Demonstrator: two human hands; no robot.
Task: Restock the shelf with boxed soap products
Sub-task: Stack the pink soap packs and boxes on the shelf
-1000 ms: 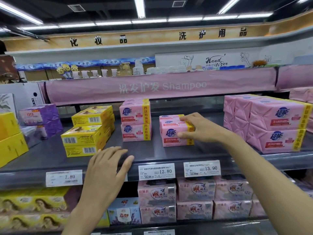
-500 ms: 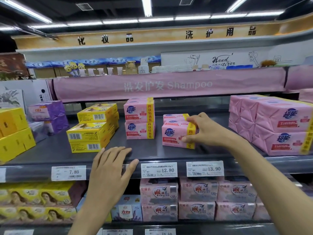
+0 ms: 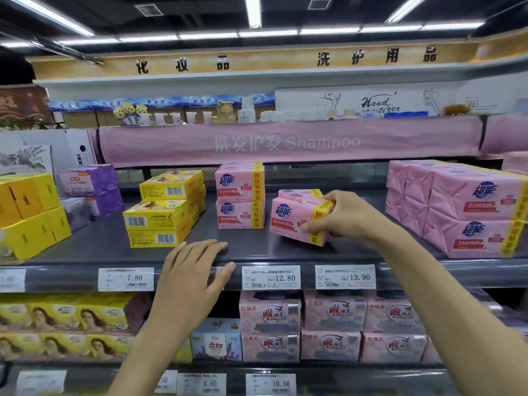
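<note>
Head view looks at a dark grey shelf [image 3: 94, 247] stocked with soap. Right hand [image 3: 347, 217] grasps a pink soap pack [image 3: 294, 221] by its right end, thumb low on the front face and fingers over the top; the pack sits tilted, its near left corner on the shelf board, with another pink pack [image 3: 298, 192] just behind it. Left of these stands a two-high stack of the same pink packs [image 3: 240, 195], then yellow boxes [image 3: 160, 212] further left, and a large block of pink packs [image 3: 468, 212] at the right. Left hand [image 3: 190, 277] lies flat and released, fingers spread on the shelf's near edge, covering part of the price rail beside the 12.80 price tag [image 3: 271, 278]. Below, the lower shelf carries more pink boxes [image 3: 331, 327]
</note>
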